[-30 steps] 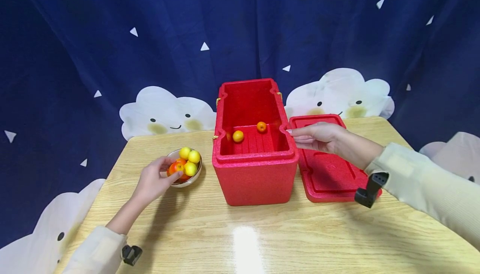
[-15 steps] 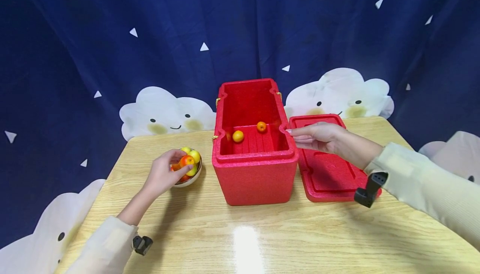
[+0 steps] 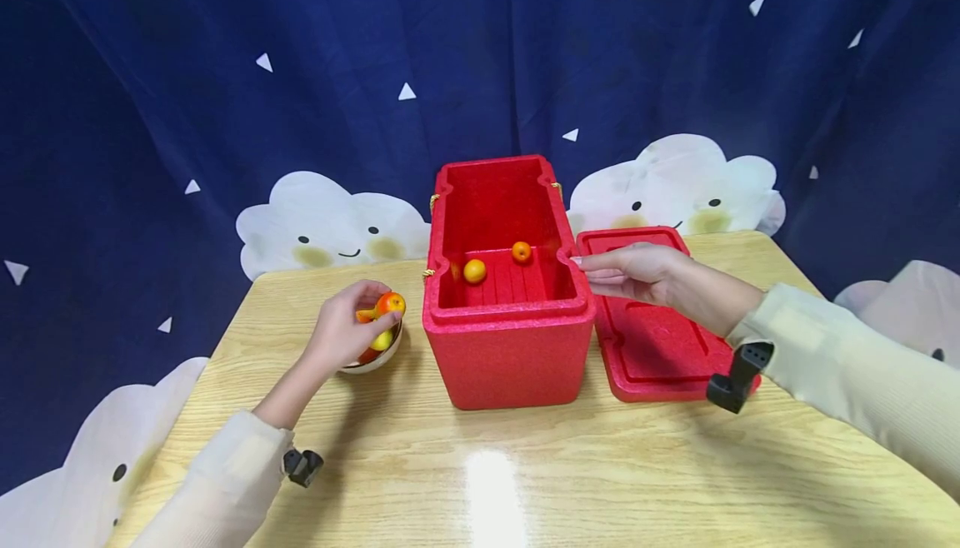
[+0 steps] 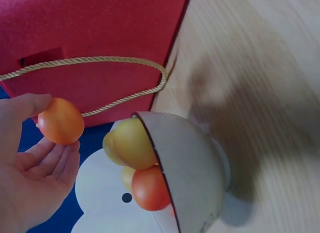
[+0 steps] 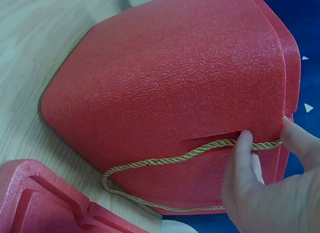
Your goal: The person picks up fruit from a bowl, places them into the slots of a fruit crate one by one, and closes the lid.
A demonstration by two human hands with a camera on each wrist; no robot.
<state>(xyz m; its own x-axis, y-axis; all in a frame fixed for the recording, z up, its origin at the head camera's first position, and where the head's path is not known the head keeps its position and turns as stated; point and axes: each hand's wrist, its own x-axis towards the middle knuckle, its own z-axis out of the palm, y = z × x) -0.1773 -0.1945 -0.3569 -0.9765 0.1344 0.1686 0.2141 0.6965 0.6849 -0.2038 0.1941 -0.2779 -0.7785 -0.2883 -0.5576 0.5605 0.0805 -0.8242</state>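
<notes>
The left hand [image 3: 347, 327] pinched an orange fruit [image 3: 390, 304] above the bowl [image 3: 372, 360]; the right hand [image 3: 633, 273], fingers straight, touched the red box [image 3: 510, 352].

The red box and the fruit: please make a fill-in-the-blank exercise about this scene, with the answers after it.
1. The left hand holds one orange fruit above the ____.
2. Inside the red box lie ____ fruits.
3. The red lid lies on the table to the ____ of the box.
4. The right hand touches the box's ____.

Answers: bowl; two; right; rim
</notes>
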